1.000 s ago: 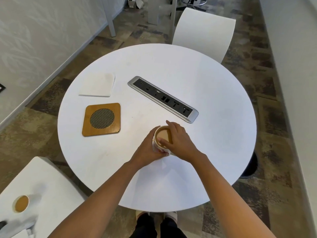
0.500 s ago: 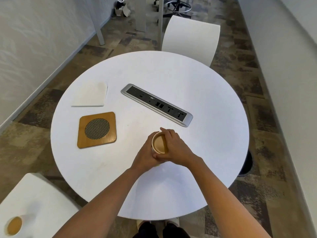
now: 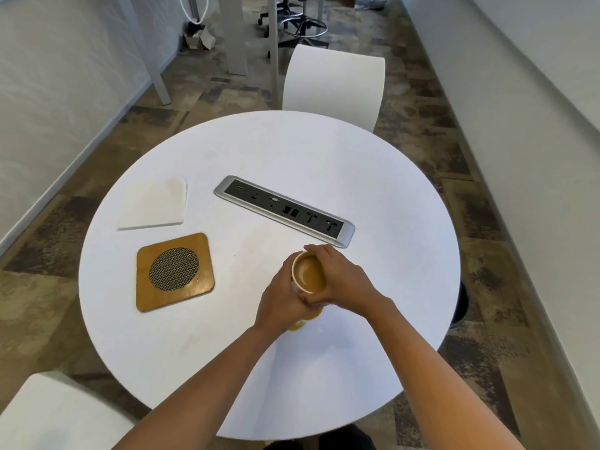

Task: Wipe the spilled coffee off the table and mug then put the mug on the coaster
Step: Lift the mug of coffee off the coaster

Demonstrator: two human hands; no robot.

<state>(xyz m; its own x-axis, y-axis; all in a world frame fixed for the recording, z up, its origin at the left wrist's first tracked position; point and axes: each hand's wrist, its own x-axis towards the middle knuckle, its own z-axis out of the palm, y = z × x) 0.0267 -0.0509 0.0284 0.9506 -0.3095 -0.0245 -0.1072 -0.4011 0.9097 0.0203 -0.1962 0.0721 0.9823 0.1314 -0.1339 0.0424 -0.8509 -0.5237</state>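
Observation:
A white mug [image 3: 308,273] full of light-brown coffee is held near the middle of the round white table [image 3: 389,196]. My left hand [image 3: 281,300] wraps its left side and my right hand [image 3: 341,280] its right side. A small brown coffee puddle [image 3: 305,320] shows on the table just beneath my hands. The square wooden coaster [image 3: 175,271] with a mesh centre lies to the left of the mug. A folded white napkin [image 3: 154,204] with a faint stain at one corner lies beyond the coaster.
A silver power strip [image 3: 284,211] is set into the table just behind the mug. A white chair [image 3: 332,82] stands at the far side, and a white surface [image 3: 55,417] is at the near left. Carpeted floor and walls surround the table.
Both hands have stayed on the mug. The head camera has tilted up, so the table sits lower in view, and the coffee puddle beneath the mug now shows.

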